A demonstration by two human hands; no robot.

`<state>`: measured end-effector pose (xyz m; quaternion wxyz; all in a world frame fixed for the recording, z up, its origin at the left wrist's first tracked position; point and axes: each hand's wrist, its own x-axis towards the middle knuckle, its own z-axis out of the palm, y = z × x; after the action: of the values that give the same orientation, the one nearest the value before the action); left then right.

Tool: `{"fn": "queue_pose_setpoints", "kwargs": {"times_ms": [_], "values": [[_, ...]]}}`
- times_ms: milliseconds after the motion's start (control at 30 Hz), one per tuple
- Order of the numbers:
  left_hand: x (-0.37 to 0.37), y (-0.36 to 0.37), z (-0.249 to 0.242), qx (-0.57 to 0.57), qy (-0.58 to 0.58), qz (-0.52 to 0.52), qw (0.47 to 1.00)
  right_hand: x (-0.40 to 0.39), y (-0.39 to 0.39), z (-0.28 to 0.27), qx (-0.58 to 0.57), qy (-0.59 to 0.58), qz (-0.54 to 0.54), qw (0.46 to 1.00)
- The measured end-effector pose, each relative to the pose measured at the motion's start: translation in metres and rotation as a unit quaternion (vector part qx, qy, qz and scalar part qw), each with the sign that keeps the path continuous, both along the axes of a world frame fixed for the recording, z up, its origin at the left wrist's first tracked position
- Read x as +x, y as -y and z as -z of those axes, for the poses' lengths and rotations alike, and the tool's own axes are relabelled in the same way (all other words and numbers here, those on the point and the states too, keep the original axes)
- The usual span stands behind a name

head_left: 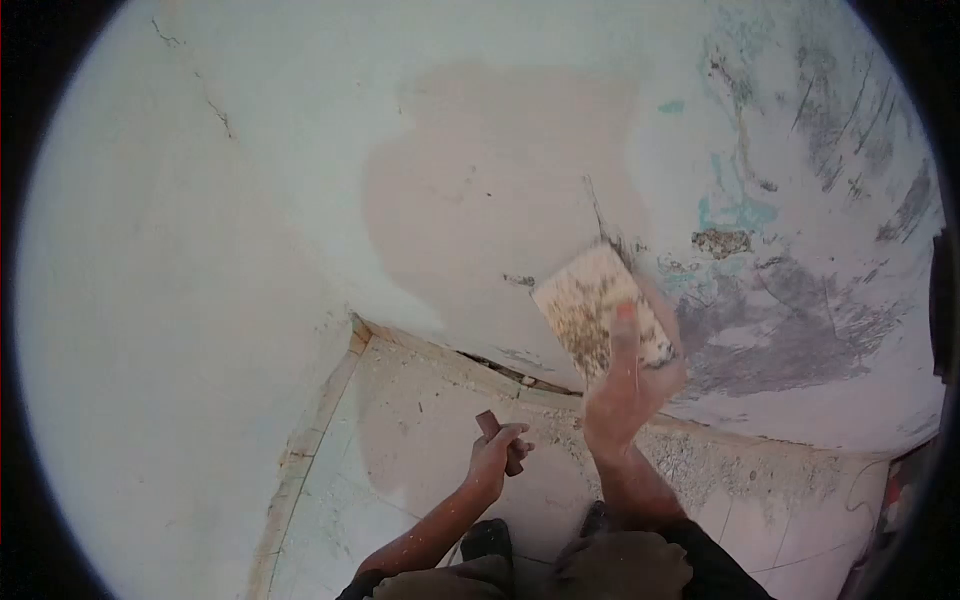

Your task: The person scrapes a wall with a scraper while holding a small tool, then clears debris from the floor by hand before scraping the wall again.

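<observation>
My right hand (630, 385) is closed round a pale, speckled rectangular block (590, 300), its thumb lying on the near face. The block is tilted and lies close against the wall (480, 180), just above the floor edge; whether it touches cannot be made out. Lower and to the left, my left hand (495, 455) grips a short reddish-brown bar (487, 425), which sticks out above and below the fingers. Around the block the wall shows a pinkish patch, thin dark cracks and a small chipped hole (721, 243).
Grey scraped areas (780, 325) mark the wall at the right. A tiled floor (330, 495) with dust and crumbs runs below, edged by a worn skirting (300, 440). My dark shoes (487, 540) are at the bottom. Dark objects and a thin wire stand at the far right.
</observation>
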<state>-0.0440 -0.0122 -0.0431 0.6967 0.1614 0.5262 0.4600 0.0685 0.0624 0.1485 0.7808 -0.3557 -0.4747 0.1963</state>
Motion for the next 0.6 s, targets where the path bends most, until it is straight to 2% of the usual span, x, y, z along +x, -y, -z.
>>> {"fn": "queue_pose_setpoints", "kwargs": {"times_ms": [67, 200, 267, 367, 500, 567, 600], "values": [[-0.002, -0.002, 0.004, 0.007, 0.007, -0.006, 1.000, 0.000, 0.004, 0.006, -0.014, -0.045, -0.012, 0.999], [-0.005, -0.006, 0.014, -0.018, 0.016, -0.031, 0.999, -0.011, -0.004, -0.028, -0.010, -0.005, 0.045, 0.999], [-0.009, -0.004, 0.010, -0.030, 0.025, -0.037, 0.999, -0.013, -0.004, -0.038, -0.034, -0.048, -0.041, 0.997], [-0.012, -0.002, 0.003, -0.018, 0.029, -0.032, 0.999, -0.008, -0.001, -0.021, -0.043, -0.044, -0.003, 0.998], [-0.017, -0.006, 0.005, -0.024, 0.031, -0.041, 0.998, -0.005, 0.008, -0.021, -0.065, -0.080, -0.041, 0.994], [-0.021, -0.002, 0.002, -0.048, 0.021, -0.037, 0.998, -0.004, 0.003, -0.029, -0.014, 0.083, 0.097, 0.992], [-0.020, -0.001, 0.002, -0.036, 0.035, -0.045, 0.998, -0.004, 0.002, -0.034, -0.027, 0.082, 0.098, 0.991]]}}
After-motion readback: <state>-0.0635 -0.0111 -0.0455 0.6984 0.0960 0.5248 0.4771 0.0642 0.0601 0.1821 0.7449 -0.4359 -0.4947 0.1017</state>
